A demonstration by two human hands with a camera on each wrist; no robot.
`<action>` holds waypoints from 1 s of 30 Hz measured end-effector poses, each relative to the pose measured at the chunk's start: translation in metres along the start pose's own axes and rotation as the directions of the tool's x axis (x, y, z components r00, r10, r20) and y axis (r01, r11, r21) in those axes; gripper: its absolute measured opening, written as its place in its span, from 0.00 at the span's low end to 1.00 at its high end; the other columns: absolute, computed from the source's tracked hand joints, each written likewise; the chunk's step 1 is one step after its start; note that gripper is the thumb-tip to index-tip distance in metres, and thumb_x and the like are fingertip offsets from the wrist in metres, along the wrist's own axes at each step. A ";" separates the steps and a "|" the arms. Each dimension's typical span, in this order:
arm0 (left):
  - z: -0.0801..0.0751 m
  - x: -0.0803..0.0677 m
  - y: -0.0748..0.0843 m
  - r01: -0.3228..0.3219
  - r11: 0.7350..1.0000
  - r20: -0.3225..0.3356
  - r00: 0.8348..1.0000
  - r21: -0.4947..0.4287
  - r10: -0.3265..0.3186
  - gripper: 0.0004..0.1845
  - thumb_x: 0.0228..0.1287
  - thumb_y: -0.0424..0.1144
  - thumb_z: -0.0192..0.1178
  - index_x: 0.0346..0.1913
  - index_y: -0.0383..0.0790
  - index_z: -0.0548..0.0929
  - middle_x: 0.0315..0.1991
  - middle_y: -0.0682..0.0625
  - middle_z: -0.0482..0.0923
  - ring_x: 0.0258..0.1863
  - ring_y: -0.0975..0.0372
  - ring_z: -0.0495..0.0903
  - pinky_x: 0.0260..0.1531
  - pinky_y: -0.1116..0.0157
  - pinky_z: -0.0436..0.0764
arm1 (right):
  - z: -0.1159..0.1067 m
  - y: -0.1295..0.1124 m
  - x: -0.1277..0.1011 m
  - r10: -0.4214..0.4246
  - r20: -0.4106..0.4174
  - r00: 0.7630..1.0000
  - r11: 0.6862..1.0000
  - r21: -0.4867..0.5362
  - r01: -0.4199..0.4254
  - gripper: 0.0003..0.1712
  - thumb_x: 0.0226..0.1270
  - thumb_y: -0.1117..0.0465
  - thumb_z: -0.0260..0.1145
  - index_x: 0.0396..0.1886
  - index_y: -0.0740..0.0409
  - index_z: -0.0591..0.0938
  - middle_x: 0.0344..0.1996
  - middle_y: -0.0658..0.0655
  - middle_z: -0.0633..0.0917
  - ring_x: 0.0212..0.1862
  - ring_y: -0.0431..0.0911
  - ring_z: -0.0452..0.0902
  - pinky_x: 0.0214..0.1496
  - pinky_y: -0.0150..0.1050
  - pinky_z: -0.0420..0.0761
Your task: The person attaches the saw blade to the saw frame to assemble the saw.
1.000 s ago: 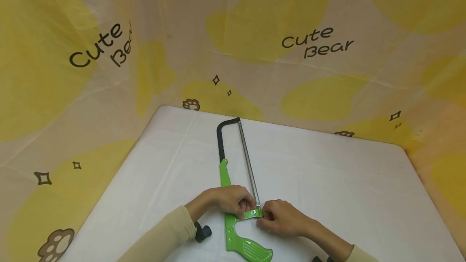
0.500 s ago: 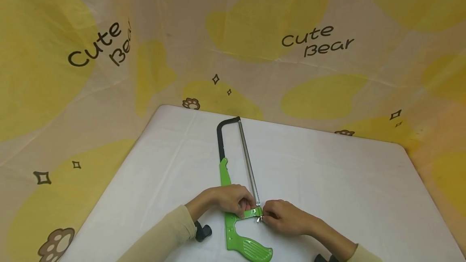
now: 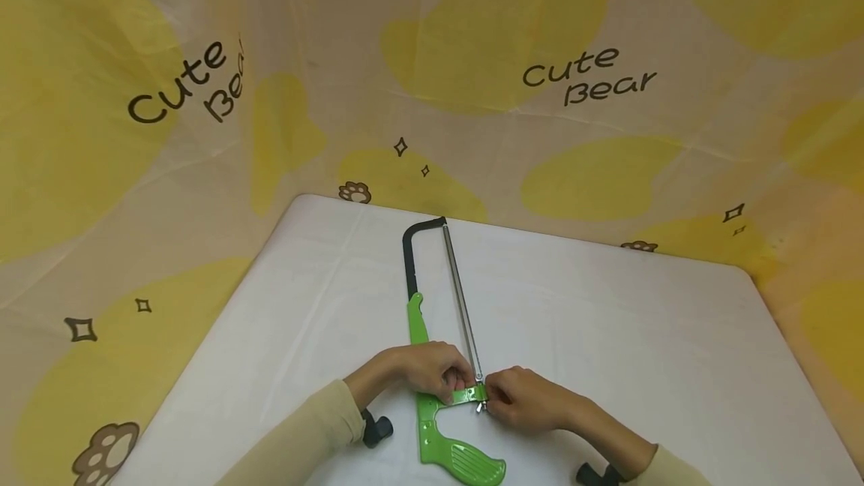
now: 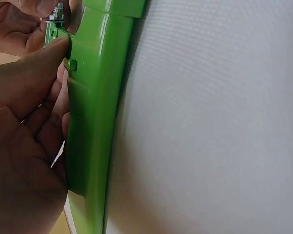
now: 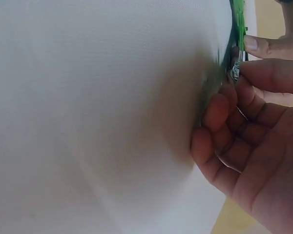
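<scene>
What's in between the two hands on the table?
In the head view, the green arm of the hacksaw lies between the left hand and the right hand, with the small metal nut at its end, pinched by the right hand.

white table point(image 3: 607, 336) | flat on it: green-handled hacksaw point(image 3: 432, 336)

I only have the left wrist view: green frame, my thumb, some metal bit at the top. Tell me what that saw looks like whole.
Observer: From the head view, the hacksaw lies flat on the white table, black bow end pointing away from you.
Operator: Report the right hand.
Observer: The right hand pinches the small metal nut at the blade's near end.
Operator: Say where the grip is.
Observer: The green handle points toward you, held by neither hand; the left hand holds the frame above it.
</scene>
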State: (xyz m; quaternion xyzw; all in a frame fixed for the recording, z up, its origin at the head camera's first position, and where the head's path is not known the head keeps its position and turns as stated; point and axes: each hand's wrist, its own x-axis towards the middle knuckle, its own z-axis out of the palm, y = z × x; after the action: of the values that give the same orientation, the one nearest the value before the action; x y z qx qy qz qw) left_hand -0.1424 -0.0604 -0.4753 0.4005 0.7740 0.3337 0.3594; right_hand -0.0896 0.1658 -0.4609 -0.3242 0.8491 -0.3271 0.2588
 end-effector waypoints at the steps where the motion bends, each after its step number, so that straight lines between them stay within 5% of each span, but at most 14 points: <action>1: 0.000 0.000 0.000 0.000 1.000 0.000 1.000 0.001 0.000 0.15 0.53 0.23 0.69 0.43 0.40 0.85 0.27 0.60 0.77 0.27 0.74 0.74 0.32 0.76 0.77 | 0.001 0.000 0.000 -0.001 -0.002 1.000 1.000 -0.005 0.001 0.12 0.65 0.68 0.61 0.24 0.50 0.73 0.18 0.39 0.68 0.21 0.30 0.62 0.23 0.27 0.62; 6: 0.001 0.000 0.000 -0.002 1.000 -0.002 1.000 0.004 0.002 0.15 0.53 0.23 0.69 0.42 0.40 0.85 0.27 0.60 0.76 0.27 0.74 0.74 0.31 0.76 0.77 | 0.003 -0.002 0.001 0.014 -0.019 1.000 0.999 -0.049 -0.015 0.12 0.63 0.67 0.61 0.22 0.49 0.71 0.17 0.39 0.67 0.20 0.30 0.60 0.23 0.27 0.60; 16: 0.001 -0.001 0.000 0.000 1.000 -0.006 1.000 0.005 0.000 0.14 0.54 0.23 0.68 0.43 0.40 0.85 0.27 0.59 0.77 0.27 0.74 0.74 0.30 0.76 0.77 | 0.011 -0.005 0.006 0.034 -0.131 0.991 0.973 -0.222 -0.063 0.21 0.58 0.48 0.72 0.16 0.45 0.70 0.13 0.37 0.67 0.19 0.31 0.59 0.19 0.29 0.60; 30: 0.001 -0.001 0.002 -0.005 1.000 -0.002 1.000 0.017 0.005 0.15 0.54 0.23 0.68 0.44 0.38 0.85 0.28 0.60 0.77 0.28 0.75 0.74 0.33 0.76 0.77 | 0.014 -0.009 0.008 0.040 -0.187 0.982 0.964 -0.250 -0.087 0.21 0.56 0.53 0.71 0.12 0.46 0.69 0.10 0.38 0.65 0.17 0.31 0.57 0.17 0.29 0.58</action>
State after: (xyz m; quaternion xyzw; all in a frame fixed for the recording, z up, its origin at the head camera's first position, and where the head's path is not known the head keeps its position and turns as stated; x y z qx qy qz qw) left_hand -0.1410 -0.0601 -0.4742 0.4052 0.7760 0.3283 0.3546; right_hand -0.0823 0.1491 -0.4658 -0.2967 0.9142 -0.2337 0.1468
